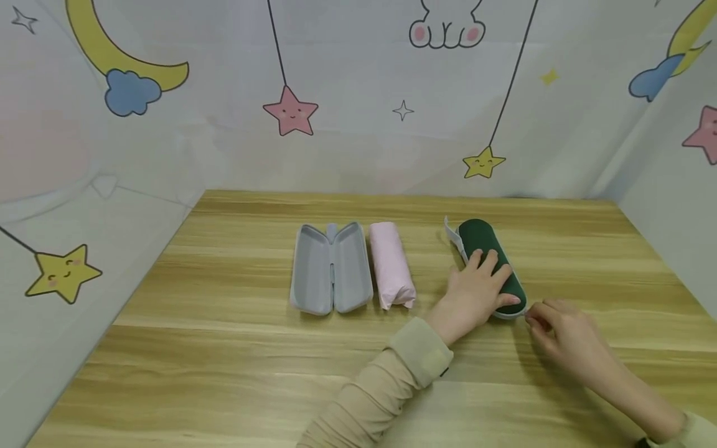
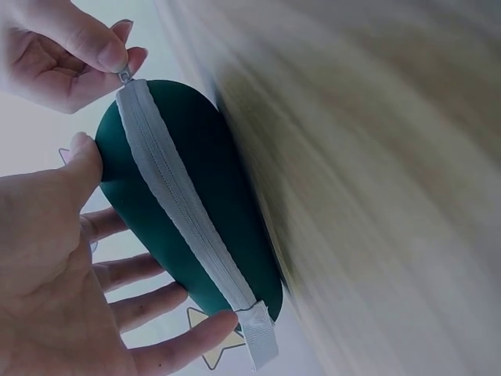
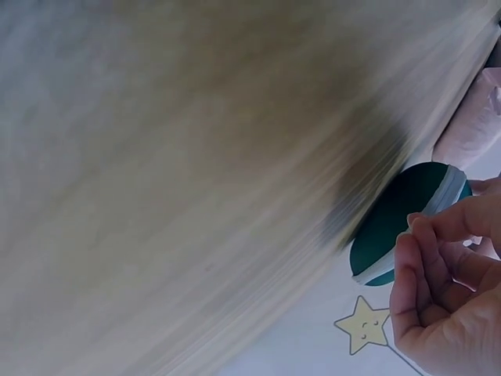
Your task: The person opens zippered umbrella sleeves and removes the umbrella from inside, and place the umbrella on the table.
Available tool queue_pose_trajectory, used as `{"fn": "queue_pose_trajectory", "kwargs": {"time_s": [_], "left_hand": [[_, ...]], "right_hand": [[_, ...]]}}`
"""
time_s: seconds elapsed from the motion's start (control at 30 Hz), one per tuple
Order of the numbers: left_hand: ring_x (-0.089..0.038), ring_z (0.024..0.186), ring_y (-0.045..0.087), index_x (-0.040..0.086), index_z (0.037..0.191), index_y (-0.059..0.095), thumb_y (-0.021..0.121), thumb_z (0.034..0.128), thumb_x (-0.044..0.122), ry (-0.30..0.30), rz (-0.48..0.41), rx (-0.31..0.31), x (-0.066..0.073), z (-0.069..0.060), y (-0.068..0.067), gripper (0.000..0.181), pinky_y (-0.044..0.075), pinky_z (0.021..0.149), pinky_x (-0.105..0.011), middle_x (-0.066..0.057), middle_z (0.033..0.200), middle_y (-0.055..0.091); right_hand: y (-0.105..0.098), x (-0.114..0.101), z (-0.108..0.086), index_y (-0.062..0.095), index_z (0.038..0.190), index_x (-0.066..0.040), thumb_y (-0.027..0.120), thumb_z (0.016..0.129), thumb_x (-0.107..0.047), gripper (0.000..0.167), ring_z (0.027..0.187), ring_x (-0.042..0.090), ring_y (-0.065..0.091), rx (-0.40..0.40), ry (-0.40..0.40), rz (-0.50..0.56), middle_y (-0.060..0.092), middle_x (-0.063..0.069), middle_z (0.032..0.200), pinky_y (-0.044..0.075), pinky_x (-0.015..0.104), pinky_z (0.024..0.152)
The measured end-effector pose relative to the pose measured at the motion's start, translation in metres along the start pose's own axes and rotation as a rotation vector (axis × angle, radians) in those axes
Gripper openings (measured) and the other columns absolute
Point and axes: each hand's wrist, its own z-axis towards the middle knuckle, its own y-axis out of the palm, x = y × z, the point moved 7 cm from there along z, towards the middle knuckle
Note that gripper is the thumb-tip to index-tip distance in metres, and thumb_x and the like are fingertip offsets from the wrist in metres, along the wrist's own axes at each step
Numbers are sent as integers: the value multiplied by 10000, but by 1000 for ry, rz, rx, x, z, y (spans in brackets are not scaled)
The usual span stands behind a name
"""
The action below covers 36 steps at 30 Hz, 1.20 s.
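A dark green zipped case (image 1: 477,234) with rounded ends lies on the right half of the table. My left hand (image 1: 473,291) rests on it with the fingers spread over its top and the thumb near its close end. At that end my right hand (image 1: 571,333) pinches the small metal zipper pull (image 2: 125,76) between thumb and forefinger. A light grey zipper (image 2: 184,200) runs along the case's side, its two edges together. From the far end sticks out a grey fabric tab (image 2: 260,338).
Left of the green case lies a pale pink wrapped bundle (image 1: 392,264). Beside that bundle a grey hinged case (image 1: 313,267) lies spread wide, its two halves facing up. Behind the wooden table (image 1: 224,373) hangs a printed cloth (image 1: 358,149) with stars.
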Motion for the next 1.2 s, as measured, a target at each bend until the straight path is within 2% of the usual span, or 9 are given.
{"fn": "queue_pose_trajectory", "kwargs": {"time_s": [0.27,0.6,0.93,1.1,1.2], "left_hand": [[-141,1458,262,404,1453,301,258,913,654,-33,23,24,1,-5,-3,596,491,956,-344,102,1571,251],[-138,1468,254,448,1449,260,231,888,677,-117,40,-22,6,-4,-2,607,474,996,-353,116,1576,244],[-142,1455,274,440,1459,238,185,894,672,-167,98,-26,15,-4,1,613,472,977,-302,84,1574,252],[-155,1447,287,433,1458,246,164,905,660,-165,135,-33,17,-4,-1,603,474,962,-287,71,1570,257],[-159,1416,329,438,1440,279,201,898,679,-131,153,-34,14,-3,-7,598,475,957,-300,78,1539,298]], "right_hand": [[0,-3,-1,641,716,-105,756,667,43,194,610,-8,388,10,-11,-7,501,-89,650,353,179,495],[0,-3,-2,645,716,-94,745,677,43,174,606,-12,376,5,-5,0,504,-85,649,341,185,490],[0,-3,-5,630,707,-107,741,692,48,192,607,-2,363,-15,17,-4,483,-88,646,332,186,498],[1,-2,-6,617,702,-124,733,712,46,206,600,-3,347,-34,39,-9,466,-94,640,314,184,498],[4,0,-3,614,712,-133,716,742,36,200,602,3,354,-70,77,-5,470,-88,643,309,191,507]]}}
